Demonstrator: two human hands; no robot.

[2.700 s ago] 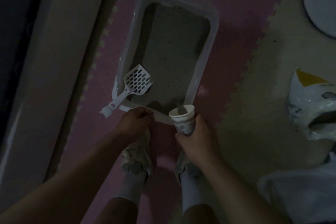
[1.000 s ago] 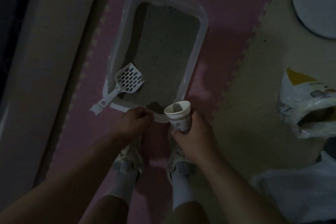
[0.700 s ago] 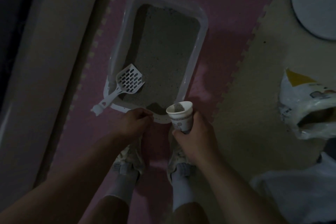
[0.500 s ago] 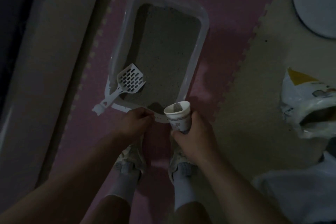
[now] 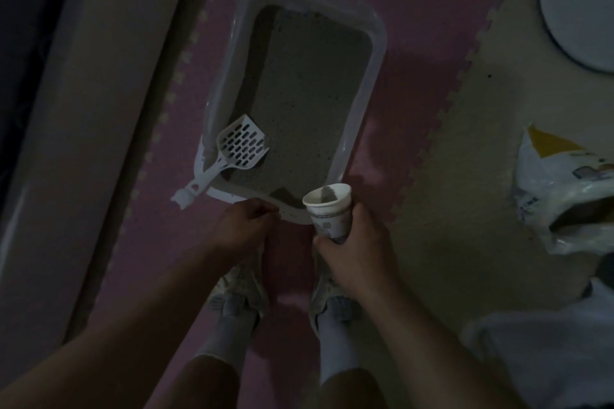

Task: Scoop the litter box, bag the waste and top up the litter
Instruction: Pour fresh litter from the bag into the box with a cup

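Now topping up: right hand (image 5: 357,242) grips a patterned paper cup (image 5: 329,214) of litter; left hand (image 5: 244,226) grips the white plastic litter box (image 5: 375,53) rim; tipping comes next.

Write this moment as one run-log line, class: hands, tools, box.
right hand: holds paper cup of litter | left hand: at litter box near rim | scoop: resting in box

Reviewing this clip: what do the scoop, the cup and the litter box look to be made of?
Scoop: white moulded plastic, going by the neat slots and the thin handle lying over the rim.
Cup, gripped by the right hand: likely paper, with a rolled lip and printed wall.
Litter box: pale, smooth plastic with rounded corners; the dim light hides its gloss.
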